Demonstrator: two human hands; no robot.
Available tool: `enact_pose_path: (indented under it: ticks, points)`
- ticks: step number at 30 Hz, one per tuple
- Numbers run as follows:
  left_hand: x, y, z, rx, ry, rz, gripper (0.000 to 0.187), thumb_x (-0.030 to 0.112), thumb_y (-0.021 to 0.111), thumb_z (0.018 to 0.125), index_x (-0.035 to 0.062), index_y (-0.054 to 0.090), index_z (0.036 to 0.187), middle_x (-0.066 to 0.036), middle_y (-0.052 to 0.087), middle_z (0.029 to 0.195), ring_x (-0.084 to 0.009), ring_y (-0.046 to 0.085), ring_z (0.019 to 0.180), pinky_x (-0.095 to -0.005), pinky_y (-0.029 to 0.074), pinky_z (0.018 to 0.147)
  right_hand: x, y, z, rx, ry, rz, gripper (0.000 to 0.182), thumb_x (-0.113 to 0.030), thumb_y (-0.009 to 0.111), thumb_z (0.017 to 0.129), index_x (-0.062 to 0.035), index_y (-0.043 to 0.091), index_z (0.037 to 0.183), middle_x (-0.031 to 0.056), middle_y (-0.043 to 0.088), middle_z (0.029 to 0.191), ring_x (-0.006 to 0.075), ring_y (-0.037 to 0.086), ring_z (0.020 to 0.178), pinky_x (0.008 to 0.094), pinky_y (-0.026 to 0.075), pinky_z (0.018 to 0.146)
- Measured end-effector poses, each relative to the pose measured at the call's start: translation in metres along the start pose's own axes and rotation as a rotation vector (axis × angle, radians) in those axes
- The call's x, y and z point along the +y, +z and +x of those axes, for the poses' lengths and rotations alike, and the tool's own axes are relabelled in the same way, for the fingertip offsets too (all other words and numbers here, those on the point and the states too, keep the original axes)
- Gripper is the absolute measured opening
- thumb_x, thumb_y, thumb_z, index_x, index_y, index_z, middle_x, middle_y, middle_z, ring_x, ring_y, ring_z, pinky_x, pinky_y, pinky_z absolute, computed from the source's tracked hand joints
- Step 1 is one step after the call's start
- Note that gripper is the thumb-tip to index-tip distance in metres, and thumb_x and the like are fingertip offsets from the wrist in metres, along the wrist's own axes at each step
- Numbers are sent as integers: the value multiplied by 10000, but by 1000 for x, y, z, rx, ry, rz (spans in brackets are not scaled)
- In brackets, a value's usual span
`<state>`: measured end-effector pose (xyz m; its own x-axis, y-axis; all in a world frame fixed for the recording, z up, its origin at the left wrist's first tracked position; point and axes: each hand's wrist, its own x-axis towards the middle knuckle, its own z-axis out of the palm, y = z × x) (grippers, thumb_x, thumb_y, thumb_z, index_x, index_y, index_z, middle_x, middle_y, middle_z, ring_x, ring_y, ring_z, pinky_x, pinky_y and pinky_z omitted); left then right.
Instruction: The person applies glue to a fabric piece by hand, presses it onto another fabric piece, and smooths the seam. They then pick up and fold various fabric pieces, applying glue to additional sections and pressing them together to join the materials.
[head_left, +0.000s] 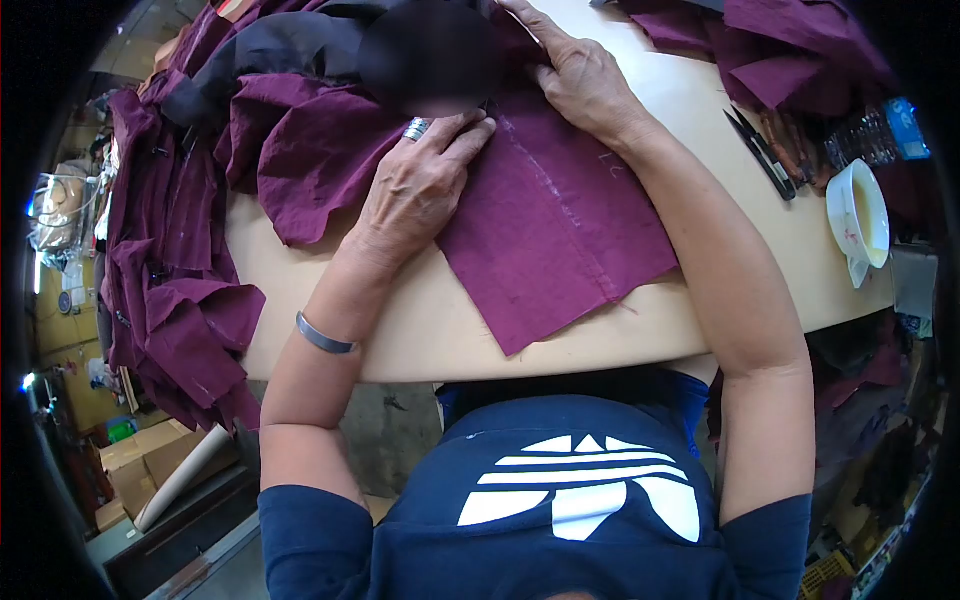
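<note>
The maroon panel (530,235) lies on the tabletop (400,335), probably steadied by both hands: left hand (415,190) at its left edge, bent (grip unclear, dark blur), right hand (588,90) open at its far right. Chalk on it resembles "7"; the shirt (600,560) logo shows no readable name.

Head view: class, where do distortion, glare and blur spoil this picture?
Head view: lens distortion bows the table edge, and the corners go black; pale glare washes out the tabletop beside the right hand; a dark, blurred round patch hides detail just beyond the left hand.
</note>
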<state>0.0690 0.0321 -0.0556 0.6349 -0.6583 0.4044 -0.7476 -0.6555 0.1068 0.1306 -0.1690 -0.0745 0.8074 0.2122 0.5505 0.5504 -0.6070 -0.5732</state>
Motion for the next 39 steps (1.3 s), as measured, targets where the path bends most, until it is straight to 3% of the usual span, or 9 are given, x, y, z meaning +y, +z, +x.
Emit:
enact_pose_path:
  ticks: [10,13,16,17,19,25,34,37,39]
  points:
    - [6,3,3,-20,-72,141,442,-43,538,722,113,569,1135,-114,534,1195,-327,508,1068,-383,471,865,-8,-6,-1,-136,184,5,647,7,468,752,-90,335,1378,237,561,1136,417,560,969,451,439,862]
    - [6,1,4,-49,-61,157,431,-23,536,725,107,558,1136,-138,510,1215,-326,480,1101,-386,460,879,-14,-17,-2,244,-338,-374,541,42,468,786,-80,416,1311,161,628,922,310,600,746,365,473,703]
    - [3,4,4,8,-24,167,337,18,523,745,79,587,1070,-140,539,1122,-318,535,1020,-381,482,826,-40,-31,-17,14,-454,-302,447,-97,635,751,-89,484,1172,138,552,1137,323,546,985,420,442,822]
    - [0,4,4,25,-35,145,323,25,523,752,76,587,1065,-136,540,1119,-317,542,1006,-378,483,816,-51,-28,-22,22,-515,-178,319,59,558,715,-68,520,1005,92,577,980,282,554,865,398,450,734]
    - [-5,4,6,59,-51,105,296,40,522,766,69,587,1053,-128,543,1113,-314,556,977,-373,486,796,-61,-16,-39,-122,-449,-166,186,-43,546,742,-50,525,926,96,545,846,247,558,774,332,465,707]
    - [-26,2,33,103,-109,395,214,178,532,855,138,607,1051,-85,525,1182,-279,579,899,-368,465,755,-51,-3,-55,-133,-407,-164,150,-15,502,758,-19,528,906,144,549,915,265,548,856,345,463,767]
    - [-46,14,47,177,-198,110,106,108,571,834,26,581,901,-128,569,869,-318,568,848,-384,461,749,-50,-3,-48,-175,-438,-178,238,-8,517,726,7,521,963,183,562,985,319,549,905,372,469,804]
    - [-45,11,49,269,-157,108,88,70,571,826,24,576,901,-131,571,855,-316,575,818,-382,466,724,-59,-13,-35,-509,-236,-177,399,69,508,662,17,482,1056,192,518,1182,334,511,1009,366,460,836]
    - [-44,12,49,287,-138,121,80,67,566,828,24,576,895,-130,574,850,-317,579,802,-382,470,713,-50,-2,-35,-330,-343,-156,274,-30,523,696,9,518,967,190,558,947,348,556,868,396,477,773]
